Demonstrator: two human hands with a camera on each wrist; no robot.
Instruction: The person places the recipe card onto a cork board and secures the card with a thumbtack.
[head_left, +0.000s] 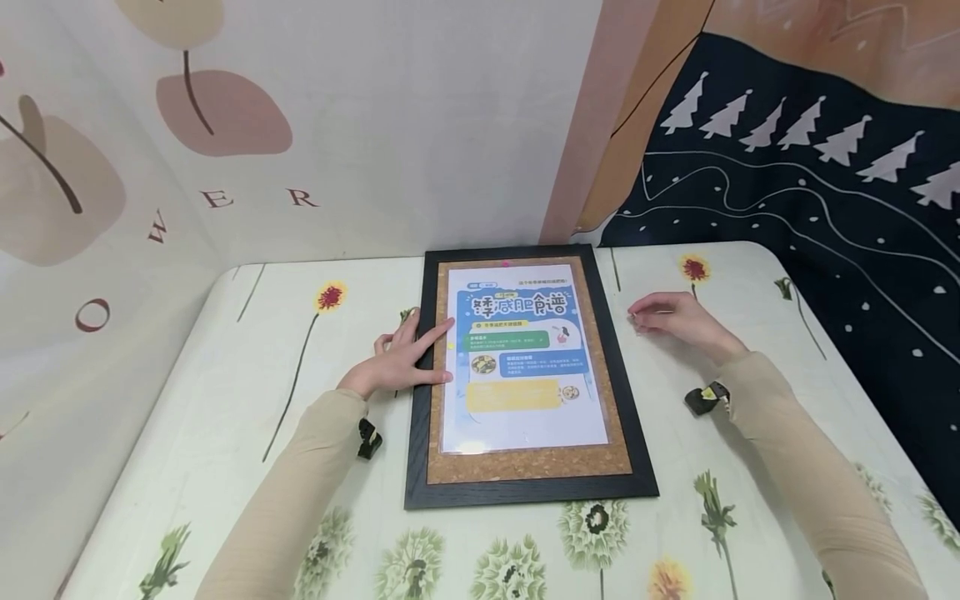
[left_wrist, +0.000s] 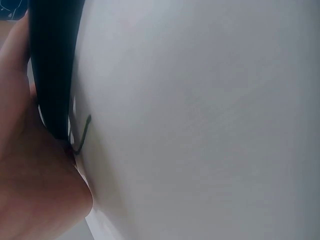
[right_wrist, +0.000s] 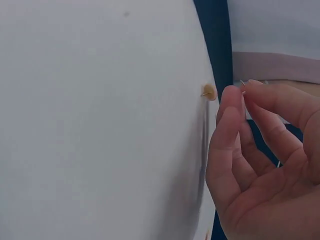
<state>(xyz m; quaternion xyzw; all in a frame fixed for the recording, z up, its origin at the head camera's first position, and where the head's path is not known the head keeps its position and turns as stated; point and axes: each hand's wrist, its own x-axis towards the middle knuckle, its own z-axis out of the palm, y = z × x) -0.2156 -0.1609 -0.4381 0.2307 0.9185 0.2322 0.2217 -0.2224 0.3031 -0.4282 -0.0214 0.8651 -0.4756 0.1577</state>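
A cork board (head_left: 525, 469) in a black frame (head_left: 420, 450) lies on the table, with a printed laminated sheet (head_left: 525, 425) on its cork. My left hand (head_left: 393, 358) rests across the left side of the frame, index finger and thumb stretched onto the sheet's edge. In the left wrist view that hand lies against the dark frame edge (left_wrist: 52, 65). To the right of the board, my right hand (head_left: 675, 321) pinches a small thumbtack (right_wrist: 243, 84) between thumb and fingertip, mostly hidden. Another thumbtack (right_wrist: 210, 92), yellowish, lies on the tabletop near those fingers.
A pink tack (head_left: 505, 263) sits at the sheet's top edge and a yellow one (head_left: 451, 345) at its left edge. A flower-printed cloth (head_left: 300, 467) covers the table. Patterned curtains (head_left: 420, 125) hang behind it and at the right.
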